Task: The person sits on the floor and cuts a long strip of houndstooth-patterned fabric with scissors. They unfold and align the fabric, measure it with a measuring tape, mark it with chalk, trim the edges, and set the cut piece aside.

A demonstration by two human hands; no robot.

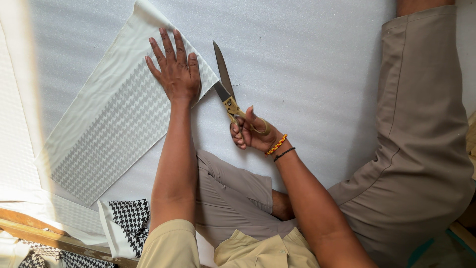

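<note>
On a white foam sheet (307, 59) that covers the floor, a pale cloth (114, 114) with a grey zigzag weave lies slantwise, running from the far middle down to the near left. Flat on its right edge rests the left hand (174, 69), fingers spread and pointing away, palm pressing the cloth down. Just right of that hand are the scissors (225, 84), brass-handled with dark blades, their tips pointing far and their lower blade touching the cloth's edge beside the wrist. Whether the blades are parted cannot be told from this angle. The right hand (249, 133) grips the scissors by the loops, fingers curled through them, thumb on top; two bracelets (278, 148), one orange and yellow, one black, sit on its wrist. Near the person's knee, at the near left, lies a black-and-white houndstooth piece (130, 218), and beside it a wooden bar (34, 228). Tan trousers (421, 129) stretch along the right side.
</note>
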